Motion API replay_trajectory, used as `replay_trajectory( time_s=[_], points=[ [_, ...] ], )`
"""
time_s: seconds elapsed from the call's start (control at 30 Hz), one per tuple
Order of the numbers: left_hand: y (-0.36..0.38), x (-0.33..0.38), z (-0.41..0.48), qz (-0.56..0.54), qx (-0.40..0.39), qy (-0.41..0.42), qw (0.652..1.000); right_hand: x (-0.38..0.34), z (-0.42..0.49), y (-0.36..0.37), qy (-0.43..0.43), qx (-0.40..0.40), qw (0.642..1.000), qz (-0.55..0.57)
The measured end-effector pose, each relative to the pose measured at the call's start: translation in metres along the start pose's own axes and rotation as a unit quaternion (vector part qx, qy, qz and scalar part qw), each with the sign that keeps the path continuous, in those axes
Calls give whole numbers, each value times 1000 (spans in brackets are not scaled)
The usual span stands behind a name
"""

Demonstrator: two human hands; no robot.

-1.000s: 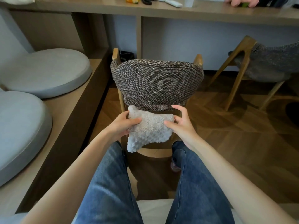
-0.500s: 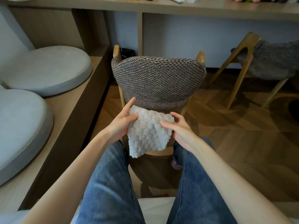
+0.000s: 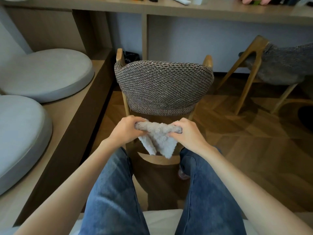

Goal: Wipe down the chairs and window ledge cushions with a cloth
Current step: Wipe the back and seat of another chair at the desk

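Note:
A fluffy pale grey cloth [image 3: 159, 139] hangs bunched between my two hands, just below the backrest of the woven brown chair [image 3: 163, 85] in front of me. My left hand [image 3: 126, 131] grips the cloth's left end and my right hand [image 3: 188, 133] grips its right end, both with fingers curled round it. Two round grey cushions lie on the window ledge at left, one far [image 3: 45, 74] and one near [image 3: 18, 138]. A second chair [image 3: 274, 68] with a grey woven seat stands at the right.
A wooden desk [image 3: 169, 6] runs across the top with small items on it and another person's hand at its far right. The wooden ledge [image 3: 71, 119] borders the chair's left side. Parquet floor [image 3: 245, 141] lies to the right. My jeans-clad legs fill the bottom.
The cloth was held spread flat by its edges; now both hands have curled round it and gathered it into a bunched strip. My hands sit slightly lower, below the backrest.

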State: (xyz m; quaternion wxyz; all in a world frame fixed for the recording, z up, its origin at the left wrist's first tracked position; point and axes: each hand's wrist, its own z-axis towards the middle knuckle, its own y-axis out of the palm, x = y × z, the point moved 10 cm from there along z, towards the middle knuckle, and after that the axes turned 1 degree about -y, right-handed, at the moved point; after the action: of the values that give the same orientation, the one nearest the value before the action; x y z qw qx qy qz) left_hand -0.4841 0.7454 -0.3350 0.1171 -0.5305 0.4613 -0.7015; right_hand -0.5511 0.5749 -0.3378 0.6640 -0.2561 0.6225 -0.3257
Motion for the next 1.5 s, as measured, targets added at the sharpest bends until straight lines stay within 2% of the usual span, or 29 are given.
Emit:
replay_trajectory(
  time_s=[0.07,0.17,0.27,0.33,0.43,0.47,0.53,0.6,0.67,0.73,0.83,0.93,1.0,1.1,1.2,1.27,1.33,1.4,1.5],
  points=[
    [-15,2,7,12,55,3,998,6,6,-15,14,44,998,-33],
    [-41,13,18,-61,135,10,989,-2,17,-51,11,138,990,-40],
    [-67,34,34,-103,212,38,971,-23,35,-86,-15,229,973,-11],
    [-80,40,47,-157,266,23,951,-35,47,-105,-17,290,957,20],
    [-90,49,59,-223,344,5,912,-39,64,-114,-12,349,929,126],
    [-91,56,62,-227,363,23,903,-41,67,-114,-25,364,918,156],
    [-93,63,66,-196,387,53,900,-50,66,-114,-80,404,901,137],
    [-95,61,72,-168,384,72,905,-60,63,-103,-148,413,895,76],
    [-99,57,76,-143,372,104,911,-65,65,-80,-179,393,902,-3],
    [-102,55,75,-123,359,133,916,-66,73,-64,-164,383,906,-72],
    [-106,49,73,-115,349,141,919,-69,78,-64,-141,435,882,-115],
    [-113,43,78,-107,344,133,924,-67,76,-62,-168,469,856,-138],
    [-111,48,89,-92,301,148,938,-61,74,-55,-191,465,852,-147],
    [-99,53,106,-45,234,152,959,-47,80,-39,-189,412,877,-157],
    [-97,49,111,-36,218,142,965,-23,90,-17,-121,308,933,-141],
    [-99,45,111,-50,214,140,965,-13,86,-12,-88,274,953,-92],
    [-99,44,112,-55,210,134,967,-21,68,-25,-118,317,940,-49],
    [-100,46,112,-56,219,131,965,-36,47,-52,-151,400,904,-15],
    [-102,47,111,-69,242,114,961,-43,42,-90,-119,505,855,11]
  ],
)
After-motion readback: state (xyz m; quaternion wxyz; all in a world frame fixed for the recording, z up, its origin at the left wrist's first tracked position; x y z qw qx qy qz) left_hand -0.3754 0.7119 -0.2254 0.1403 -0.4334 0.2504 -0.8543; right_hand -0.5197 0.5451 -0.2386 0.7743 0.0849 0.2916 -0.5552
